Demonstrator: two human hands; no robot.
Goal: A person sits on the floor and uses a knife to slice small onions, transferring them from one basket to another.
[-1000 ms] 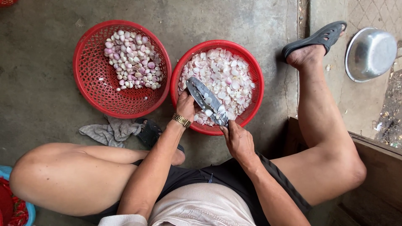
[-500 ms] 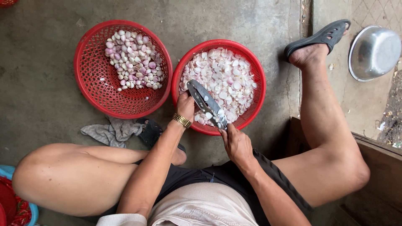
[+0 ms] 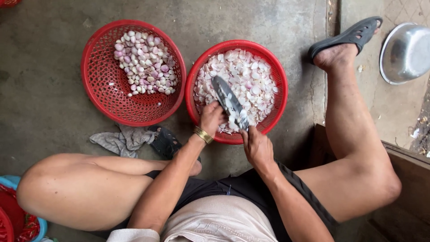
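My right hand grips the handle of a broad knife whose blade points up-left over a red basket filled with pale cut shallot pieces. My left hand, with a gold bracelet at the wrist, is closed against the blade's left side over the same basket; what it pinches is too small to make out. A second red basket to the left holds whole peeled shallots.
A grey rag and a black sandal lie on the concrete floor below the left basket. A metal bowl sits at the upper right. My right foot wears a black sandal. A blue-rimmed red tub shows at lower left.
The hands and knife stay over the right basket with only slight shifts; the view has drifted a little.
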